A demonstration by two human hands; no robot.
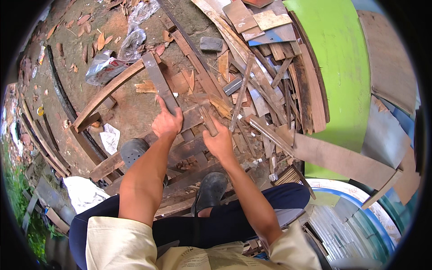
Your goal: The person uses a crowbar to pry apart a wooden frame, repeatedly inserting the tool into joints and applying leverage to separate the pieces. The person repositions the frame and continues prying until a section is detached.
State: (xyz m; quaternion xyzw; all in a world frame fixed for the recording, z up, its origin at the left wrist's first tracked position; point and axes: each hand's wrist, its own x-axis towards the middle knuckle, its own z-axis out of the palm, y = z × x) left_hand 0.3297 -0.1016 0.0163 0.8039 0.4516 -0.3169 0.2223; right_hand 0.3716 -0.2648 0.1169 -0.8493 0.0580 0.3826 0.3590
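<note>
My left hand (167, 121) is closed at the near end of a flat grey-brown strip of wood (158, 81), its index finger stretched along the strip. The strip's far end lies by the corner of a wooden frame (110, 89). To the right, my right hand (219, 140) grips a short, narrow piece of wood (207, 120), which points away from me. That piece is over a brown wooden bar (192, 118) between my hands. Below both hands lie more wooden bars, partly hidden by my forearms.
Wood offcuts (270, 58) are heaped at the right beside a green panel (330, 58). A grey stone block (211, 43) and a plastic bag (105, 68) lie farther off. My grey clogs (211, 191) rest among the bars. A round tub (355, 220) holding metal-like strips stands at the lower right.
</note>
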